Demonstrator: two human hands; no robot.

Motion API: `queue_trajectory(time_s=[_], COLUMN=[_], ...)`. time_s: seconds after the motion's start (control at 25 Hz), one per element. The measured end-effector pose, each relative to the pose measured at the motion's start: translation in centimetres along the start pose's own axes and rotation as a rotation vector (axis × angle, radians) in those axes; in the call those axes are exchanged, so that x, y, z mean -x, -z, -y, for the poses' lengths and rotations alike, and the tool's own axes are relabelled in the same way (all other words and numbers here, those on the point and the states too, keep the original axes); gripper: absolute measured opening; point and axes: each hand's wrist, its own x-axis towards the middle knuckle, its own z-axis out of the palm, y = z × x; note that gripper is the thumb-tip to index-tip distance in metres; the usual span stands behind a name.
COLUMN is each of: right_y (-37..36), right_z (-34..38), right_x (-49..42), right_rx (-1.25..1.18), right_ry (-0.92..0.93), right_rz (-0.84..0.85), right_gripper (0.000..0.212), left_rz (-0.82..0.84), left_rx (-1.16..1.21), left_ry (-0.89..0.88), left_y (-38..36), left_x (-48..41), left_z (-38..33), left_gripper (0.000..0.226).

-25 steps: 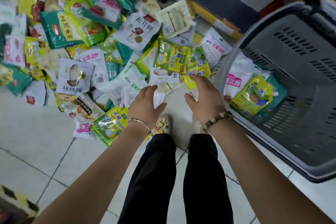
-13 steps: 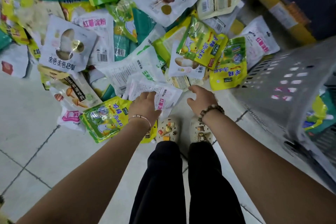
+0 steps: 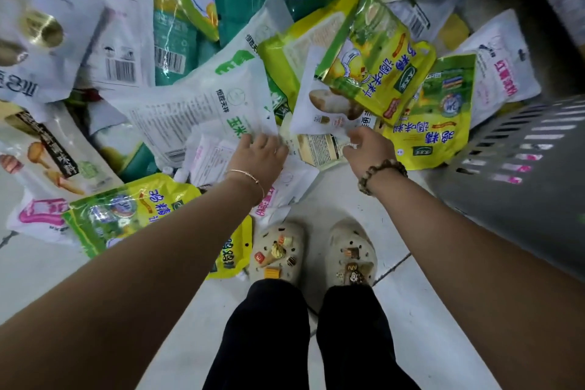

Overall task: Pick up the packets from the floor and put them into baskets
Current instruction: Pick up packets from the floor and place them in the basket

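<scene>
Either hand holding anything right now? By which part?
Right hand pinches the white picture packet at its lower edge. Left hand touches the green-lettered packet at its lower corner; grip cannot be told.

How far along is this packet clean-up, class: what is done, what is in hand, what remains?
Done: pink shows through the grey basket's slots, suggesting some packets are already inside. In hand: the right hand pinches a white packet by its edge, and the left hand touches a green-lettered packet, its grip unclear. Left: a large pile of packets covers the floor.
</scene>
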Motion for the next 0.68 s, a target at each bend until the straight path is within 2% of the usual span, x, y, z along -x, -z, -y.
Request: queue_trajectory(time_s=[0.12,0.2,0.28,0.36,0.48,0.56,0.68], right_y=[1.0,1.7,2.8,4.2,6.6,8.2,10.1], right_z=[0.3,1.0,1.8,2.7,3.9,4.8,5.4], right_x=[-1.4,-2.3,-3.3,-4.5,-6.5,-8.1,-10.3], right_rx=[-0.067,-0.151,-0.261,-0.333,-0.211,-0.005,0.298], right_ry=[0.007,-0.006,-0.036,-0.046,-0.005,0.057,0.143], right_rz=[-0.086,-0.172,-0.266,-0.38,-0.495,-0.405,-0.146], right_gripper=[0.032,0.028,0.025,0.025,0.039,0.056,0.079], left_rz=[0.05,0.068,0.062,0.027,-0.07,-0.13,-0.166], left_rx=[0.112,0.175,0.18,0.254,0.54,0.743,1.058], left_ry=[0.066,0.043,0.002,0.045,0.178,0.287,0.503], left_y=[0.2,0.4,0.7,1.4,2.7,3.1,2.9], left_x=[-0.7,-0.7,-0.3,0.0,-0.1,-0.3,-0.5], left_z=[0.0,0.3,0.8,1.6,2.9,3.7,4.1], left_gripper=[0.037,0.035,0.03,0.026,0.027,0.026,0.021])
